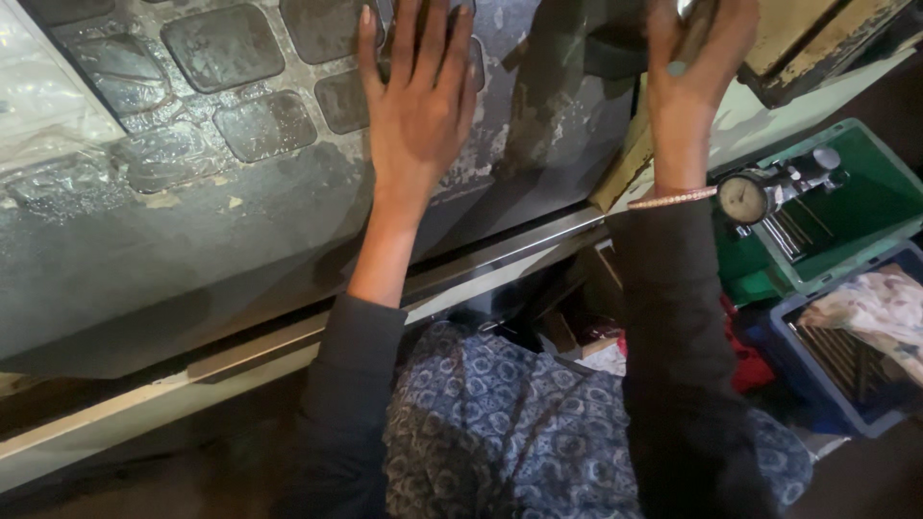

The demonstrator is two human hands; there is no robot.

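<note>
Green tray (870, 207) at right holds dial gauge (745, 197); blue bin (817, 380) below it holds crumpled cloth (880, 308). Left hand (415, 106) flat, fingers spread, on grey moulded sheet (192, 221). Right hand (694, 72) gripping metal tool (694, 34) at sheet's far edge.

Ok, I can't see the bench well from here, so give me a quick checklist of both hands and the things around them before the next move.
1. Left hand flat, fingers spread, on the worn grey metal plate with square pads: ok.
2. Right hand closed on a slim metal tool: ok.
3. Tool tip: cut off by the picture's edge, cannot tell.
4. Round dial gauge lying in the green plastic tray, apart from the hands: ok.
5. Blue plastic crate holding crumpled cloth: ok.
</note>
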